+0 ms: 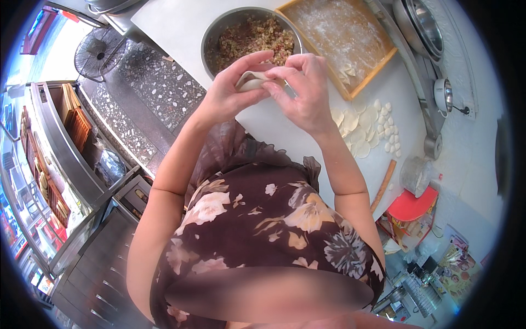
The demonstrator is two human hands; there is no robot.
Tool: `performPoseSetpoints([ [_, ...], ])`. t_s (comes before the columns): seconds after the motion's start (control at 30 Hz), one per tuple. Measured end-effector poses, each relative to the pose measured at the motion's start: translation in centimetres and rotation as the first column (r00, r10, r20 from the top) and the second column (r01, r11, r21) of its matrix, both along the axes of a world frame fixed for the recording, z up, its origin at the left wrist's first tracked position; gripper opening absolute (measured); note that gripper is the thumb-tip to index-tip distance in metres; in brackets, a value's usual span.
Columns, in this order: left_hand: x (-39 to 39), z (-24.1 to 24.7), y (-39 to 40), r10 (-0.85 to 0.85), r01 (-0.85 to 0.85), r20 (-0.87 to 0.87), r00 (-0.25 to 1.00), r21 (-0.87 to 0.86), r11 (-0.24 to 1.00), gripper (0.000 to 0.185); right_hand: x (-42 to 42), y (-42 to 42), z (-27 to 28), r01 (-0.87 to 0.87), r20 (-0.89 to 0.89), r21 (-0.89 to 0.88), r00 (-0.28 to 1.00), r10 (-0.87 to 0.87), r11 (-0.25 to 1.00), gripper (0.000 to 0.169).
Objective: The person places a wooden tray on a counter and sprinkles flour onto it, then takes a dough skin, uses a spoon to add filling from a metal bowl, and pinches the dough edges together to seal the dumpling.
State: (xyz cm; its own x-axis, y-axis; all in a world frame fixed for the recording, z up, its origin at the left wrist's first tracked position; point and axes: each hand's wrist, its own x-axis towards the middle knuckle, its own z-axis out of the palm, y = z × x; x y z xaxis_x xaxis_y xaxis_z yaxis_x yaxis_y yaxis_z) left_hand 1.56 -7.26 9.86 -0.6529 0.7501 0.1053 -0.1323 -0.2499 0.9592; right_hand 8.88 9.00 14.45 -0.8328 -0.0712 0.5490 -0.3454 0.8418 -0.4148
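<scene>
My left hand (236, 88) cradles a folded dough wrapper (251, 81), and the thumb and fingers of my right hand (302, 88) pinch its right end. Both hands are raised in front of a metal bowl (204, 49) of chopped filling (263, 39). Whether filling lies inside the wrapper I cannot tell. Right of the bowl lies a floured wooden tray (328, 28) with a few pleated dumplings (348, 73) in its near corner. Flat round wrappers (359, 127) overlap on the white worktop (283, 135), beside several small dough pieces (388, 127).
A wooden rolling pin (384, 185) lies at the right, near a metal pot (415, 174) and a red-topped stand (413, 203). Steel bowls (419, 28) stand at the wall, top right. A floor fan (100, 54) stands at the upper left, near a cabinet (70, 148).
</scene>
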Motion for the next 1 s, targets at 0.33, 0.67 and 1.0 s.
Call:
performPoseSetpoints([
  [0.33,0.4,-0.6,0.3,0.066,-0.068,-0.053,0.996,-0.037,0.997,0.047,-0.6,-0.3,-1.8,0.008,-0.189,0.171,0.982,0.025,0.985,0.014],
  [0.67,0.9,0.1,1.5,0.306,-0.367,-0.282,0.909,-0.197,0.909,0.034,-0.4,-0.5,-1.0,0.076,-0.177,0.103,0.983,-0.057,0.992,0.022],
  [1.0,1.0,0.3,2.1,0.325,-0.468,-0.601,0.731,-0.094,0.879,0.035,-0.9,-0.7,-2.5,0.058,-0.2,0.086,0.979,-0.04,0.995,0.024],
])
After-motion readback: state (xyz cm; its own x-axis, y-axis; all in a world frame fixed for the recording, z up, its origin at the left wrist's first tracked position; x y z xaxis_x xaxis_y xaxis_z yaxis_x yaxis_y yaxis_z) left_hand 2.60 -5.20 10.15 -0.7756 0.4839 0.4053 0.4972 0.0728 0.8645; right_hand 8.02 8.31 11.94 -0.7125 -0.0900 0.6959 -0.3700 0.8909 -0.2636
